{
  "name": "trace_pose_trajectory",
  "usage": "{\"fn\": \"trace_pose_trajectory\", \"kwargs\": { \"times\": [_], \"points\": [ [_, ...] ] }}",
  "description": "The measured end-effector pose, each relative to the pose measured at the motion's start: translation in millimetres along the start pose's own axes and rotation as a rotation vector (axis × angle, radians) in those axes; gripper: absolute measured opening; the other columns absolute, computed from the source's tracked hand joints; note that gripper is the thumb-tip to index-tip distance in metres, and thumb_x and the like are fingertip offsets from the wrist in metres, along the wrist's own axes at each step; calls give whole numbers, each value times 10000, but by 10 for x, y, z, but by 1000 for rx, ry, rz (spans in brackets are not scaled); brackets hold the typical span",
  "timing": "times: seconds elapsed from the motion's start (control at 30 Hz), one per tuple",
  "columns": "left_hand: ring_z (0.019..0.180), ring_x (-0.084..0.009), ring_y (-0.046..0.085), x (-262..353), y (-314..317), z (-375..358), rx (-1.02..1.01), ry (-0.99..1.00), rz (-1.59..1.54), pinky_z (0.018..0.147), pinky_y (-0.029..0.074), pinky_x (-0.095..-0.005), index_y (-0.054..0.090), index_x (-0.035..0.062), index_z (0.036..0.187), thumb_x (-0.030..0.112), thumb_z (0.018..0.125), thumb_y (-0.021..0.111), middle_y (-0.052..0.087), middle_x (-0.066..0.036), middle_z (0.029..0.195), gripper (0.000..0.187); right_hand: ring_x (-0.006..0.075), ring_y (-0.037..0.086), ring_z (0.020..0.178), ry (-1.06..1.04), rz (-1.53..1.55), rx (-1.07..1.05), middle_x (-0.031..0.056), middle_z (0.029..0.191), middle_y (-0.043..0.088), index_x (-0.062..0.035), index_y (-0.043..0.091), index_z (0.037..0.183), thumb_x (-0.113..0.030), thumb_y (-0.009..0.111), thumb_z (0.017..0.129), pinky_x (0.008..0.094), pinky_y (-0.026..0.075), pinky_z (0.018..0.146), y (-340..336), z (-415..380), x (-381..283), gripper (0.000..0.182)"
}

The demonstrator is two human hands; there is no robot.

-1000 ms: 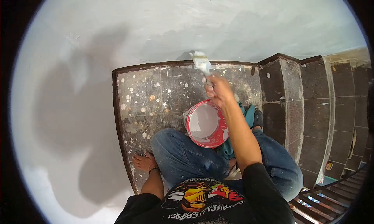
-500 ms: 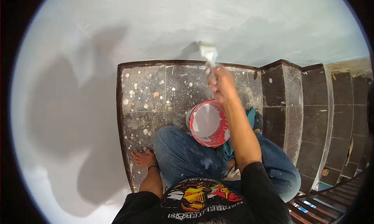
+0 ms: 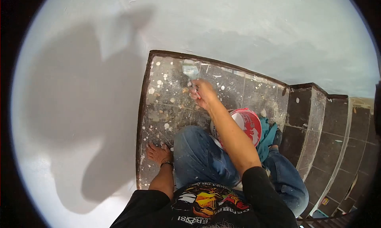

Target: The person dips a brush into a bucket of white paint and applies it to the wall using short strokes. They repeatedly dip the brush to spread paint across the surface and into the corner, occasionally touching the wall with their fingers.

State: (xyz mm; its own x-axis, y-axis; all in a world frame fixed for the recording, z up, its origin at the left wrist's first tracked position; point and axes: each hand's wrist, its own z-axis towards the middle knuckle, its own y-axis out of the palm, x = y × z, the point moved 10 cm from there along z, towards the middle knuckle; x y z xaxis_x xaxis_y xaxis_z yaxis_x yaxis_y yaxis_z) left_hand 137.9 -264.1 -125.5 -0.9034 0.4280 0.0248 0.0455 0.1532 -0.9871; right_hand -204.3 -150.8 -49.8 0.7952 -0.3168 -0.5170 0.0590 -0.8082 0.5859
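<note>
A wide paintbrush (image 3: 191,69) with a pale, paint-coated head is gripped by its handle in my right hand (image 3: 202,92). Its bristle end points toward the wall and overlaps the floor just inside the dark skirting. My left hand (image 3: 159,153) lies on the floor with its fingers spread, holding nothing, near the left skirting. Under my right forearm stands a red-rimmed bucket (image 3: 254,126) with whitish paint inside, partly hidden by the arm. A teal cloth (image 3: 265,140) lies against the bucket's right side.
A pale painted wall (image 3: 246,14) rises ahead and on the left, edged by dark skirting (image 3: 222,64). Paint spots cover the tiled floor (image 3: 174,119). Tiled steps (image 3: 333,121) descend on the right. My bent, jeans-clad knee (image 3: 194,144) is between my arms.
My right hand has carried the brush left and down, from before the wall to over the floor by the skirting. The view has shifted and tilted, while my left hand stays on the floor.
</note>
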Motion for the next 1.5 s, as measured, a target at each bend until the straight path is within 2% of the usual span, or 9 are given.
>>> {"fn": "trace_pose_trajectory", "kwargs": {
  "times": [0.13,0.27,0.47,0.57,0.67,0.8,0.93,1.43,1.5],
  "points": [
    [1331,-377,262,3,19,3,-13,0,15,1081,191,-515,326,15,1354,443,870,480,326,-211,1422,665,118,411,503,-55,9,88,64,748,477,-29,450,912,-66,460,870,272,317,405,66,238,-146,57],
    [1329,-377,267,-32,74,3,13,-4,-1,1084,190,-515,331,17,1349,453,873,479,338,-215,1413,662,98,403,527,-156,-25,62,76,811,499,-26,437,988,-81,472,894,226,287,391,237,209,-456,115],
    [1330,-376,268,-22,65,8,12,12,12,1088,186,-515,333,11,1352,465,878,461,343,-213,1412,669,81,408,524,-272,-141,-47,58,815,501,-41,452,1027,-92,471,912,213,297,389,600,-716,-648,127],
    [1331,-374,265,-7,66,-4,5,20,14,1087,186,-516,335,10,1354,478,880,445,339,-212,1415,675,82,412,517,-127,12,-18,49,805,495,-48,450,1012,-92,469,915,211,299,383,322,-783,-301,108],
    [1333,-372,262,-15,72,-5,-10,-4,10,1086,185,-516,331,10,1360,487,882,434,335,-210,1420,683,87,404,510,-88,61,171,49,796,488,-50,446,989,-85,470,912,214,293,382,-117,-637,-271,88],
    [1335,-372,259,-44,107,-7,19,9,5,1081,189,-518,322,9,1370,492,883,431,332,-208,1423,693,102,382,486,-122,118,209,47,681,434,11,471,877,-74,463,880,240,277,384,-502,-204,-361,86],
    [1334,-374,261,-64,145,5,25,8,3,1077,191,-522,318,10,1373,491,883,434,332,-208,1424,696,101,383,482,-66,68,160,39,645,419,4,491,821,-88,466,885,235,280,384,-590,-1,-369,114],
    [1350,-368,241,-27,54,-5,8,10,-31,1082,180,-519,312,13,1375,436,852,489,306,-200,1444,695,100,407,488,-149,-36,242,48,700,461,-3,482,882,-77,468,873,232,309,376,-561,21,-652,75],
    [1350,-364,243,-48,85,-15,-5,11,4,1082,182,-516,312,14,1376,435,858,479,306,-199,1446,688,93,409,494,-264,-129,248,50,722,471,-14,476,916,-84,471,885,227,311,374,-488,-112,-793,77]
  ]
}}
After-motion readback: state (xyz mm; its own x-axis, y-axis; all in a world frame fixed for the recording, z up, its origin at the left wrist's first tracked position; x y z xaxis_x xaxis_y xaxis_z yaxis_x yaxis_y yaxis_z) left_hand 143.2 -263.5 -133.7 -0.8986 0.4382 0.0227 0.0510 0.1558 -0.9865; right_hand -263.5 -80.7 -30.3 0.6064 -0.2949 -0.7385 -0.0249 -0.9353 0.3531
